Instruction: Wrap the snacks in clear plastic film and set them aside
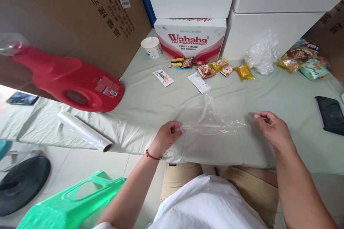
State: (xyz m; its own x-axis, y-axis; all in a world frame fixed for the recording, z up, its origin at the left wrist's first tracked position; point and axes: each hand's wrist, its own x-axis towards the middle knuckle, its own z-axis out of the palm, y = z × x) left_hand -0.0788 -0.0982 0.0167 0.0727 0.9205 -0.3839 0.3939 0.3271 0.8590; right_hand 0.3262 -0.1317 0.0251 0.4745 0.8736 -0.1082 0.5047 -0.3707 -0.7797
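A sheet of clear plastic film (217, 128) is spread low over the cloth-covered table, its near edge drawn out straight and a crumpled strip running back from it. My left hand (168, 136), with a red cord at the wrist, pinches the film's left end between thumb and fingers. My right hand (272, 127) is closed in a loose pinch by the right end; the film is so transparent there that its edge is hard to follow. Just behind the film lies a white snack packet (199, 82), with another white packet (163, 78) to its left.
Small wrapped snacks (205, 70) line the foot of a Wahaha carton (190, 39). A paper cup (152, 47), crumpled clear plastic (263, 55) and a snack pile (303, 59) stand around. Left are a red jug (80, 82) and film roll (84, 130); right, a black phone (330, 114).
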